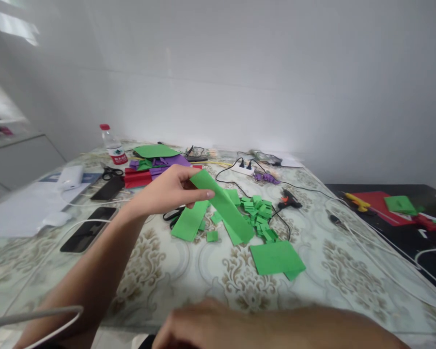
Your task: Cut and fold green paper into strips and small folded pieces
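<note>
My left hand (172, 190) pinches the upper end of a long green strip (228, 209) between thumb and fingers. The strip slants down to the right, and its lower end is over other green pieces. Beneath it lies a wider green piece (191, 224), with black scissors handles (173, 214) partly hidden beside it. A heap of small green squares (258, 213) sits just right of the strip, and overlapping green rectangles (276, 258) lie nearer. At the table's near edge my right hand (199, 324) is blurred and cut off by the frame; its fingers cannot be made out.
A glue gun (289, 199) and a power strip (242, 168) with black cords lie behind the heap. Phones (89, 229), a white power bank (70, 177) and a bottle (114, 148) stand left. White cables (363, 252) cross the right side. Coloured sheets (138, 178) lie at the back.
</note>
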